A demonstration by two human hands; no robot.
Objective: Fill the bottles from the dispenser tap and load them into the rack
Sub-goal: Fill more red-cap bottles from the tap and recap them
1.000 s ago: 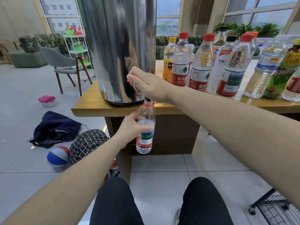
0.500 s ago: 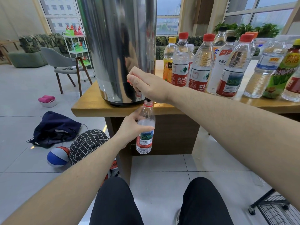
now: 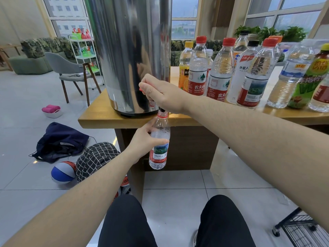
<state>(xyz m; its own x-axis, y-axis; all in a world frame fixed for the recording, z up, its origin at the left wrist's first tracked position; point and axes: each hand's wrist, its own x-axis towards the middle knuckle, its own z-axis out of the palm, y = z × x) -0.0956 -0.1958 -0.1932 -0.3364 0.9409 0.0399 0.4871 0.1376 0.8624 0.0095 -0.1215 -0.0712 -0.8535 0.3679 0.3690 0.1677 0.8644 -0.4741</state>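
Observation:
A tall steel dispenser (image 3: pixel 130 56) stands on the left end of a wooden table (image 3: pixel 99 120). My right hand (image 3: pixel 160 94) grips its red tap lever, mostly hidden under my fingers. The black spout (image 3: pixel 161 109) points down into the open neck of a clear bottle (image 3: pixel 159 143) with a red and green label. My left hand (image 3: pixel 142 141) holds this bottle upright below the table edge. Water in the bottle stands near the shoulder, above the label. A black wire rack (image 3: pixel 302 230) on wheels shows at the bottom right corner.
Several capped bottles (image 3: pixel 222 72), some holding water, stand in a row on the table right of the dispenser. On the floor to the left lie a dark bag (image 3: pixel 60 139), a checked bag (image 3: pixel 97 157) and a ball (image 3: pixel 63 172). My knees (image 3: pixel 176 223) are below.
The water level in the held bottle has risen from just above the label toward the shoulder. Neither hand has moved.

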